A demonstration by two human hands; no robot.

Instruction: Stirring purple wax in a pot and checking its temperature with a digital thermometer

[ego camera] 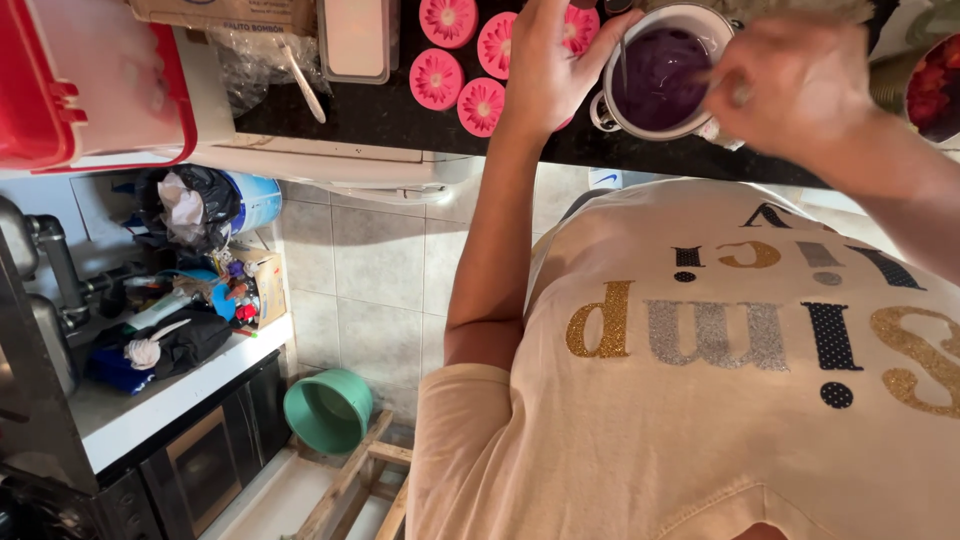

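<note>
A white pot (700, 18) of purple liquid stands on the black counter (380, 118). My left hand (545, 62) is next to its left rim, thumb stretched against the rim, fingers over several pink flower-shaped moulds (437, 78). A thin grey stick (622, 65) leans inside the pot near that thumb. My right hand (795, 80) is blurred at the pot's right rim, closed on a thin light utensil that reaches into the liquid. My cream shirt (700, 400) fills the lower right.
A red-lidded box (90, 80), a clear plastic box (357, 35) and a plastic bag with a spoon (300, 75) lie left of the moulds. A bowl of red pieces (935, 90) is far right. Below: a cluttered shelf (180, 330), a green bucket (328, 408), a wooden frame (350, 480).
</note>
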